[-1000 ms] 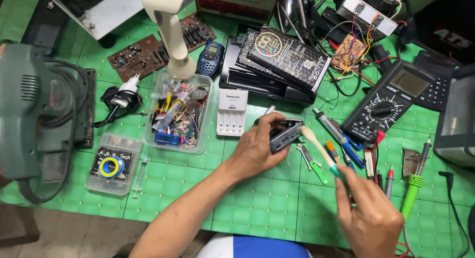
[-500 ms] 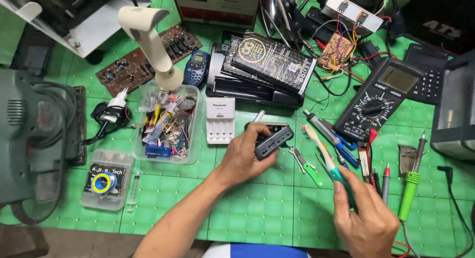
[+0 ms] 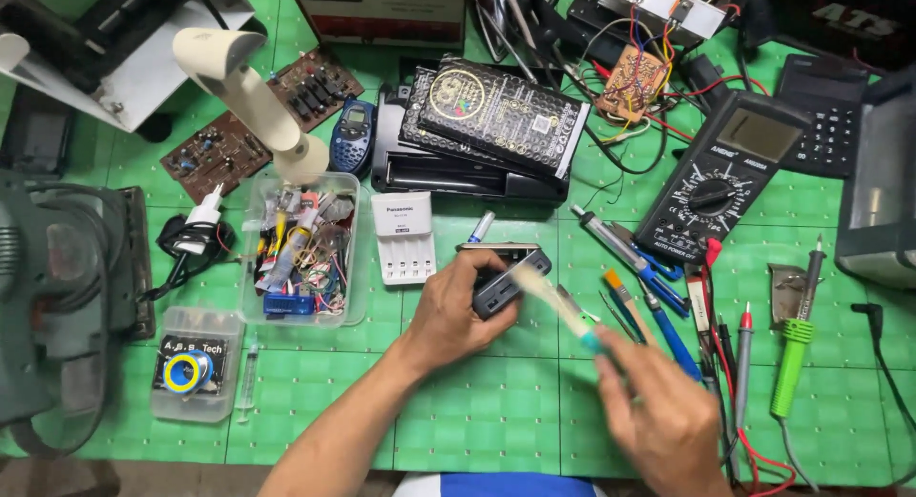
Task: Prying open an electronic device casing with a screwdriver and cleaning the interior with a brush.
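Black rectangular device sits lifted slightly off the green desk, near centre, just right of the white battery charger. Left hand has its grip closed around the device, fingers wrapped over its near edge. Right hand has its grip closed on a small brush with a teal ferrule; the pale bristles, blurred, meet the device's right end. Multimeter lies well apart, upper right.
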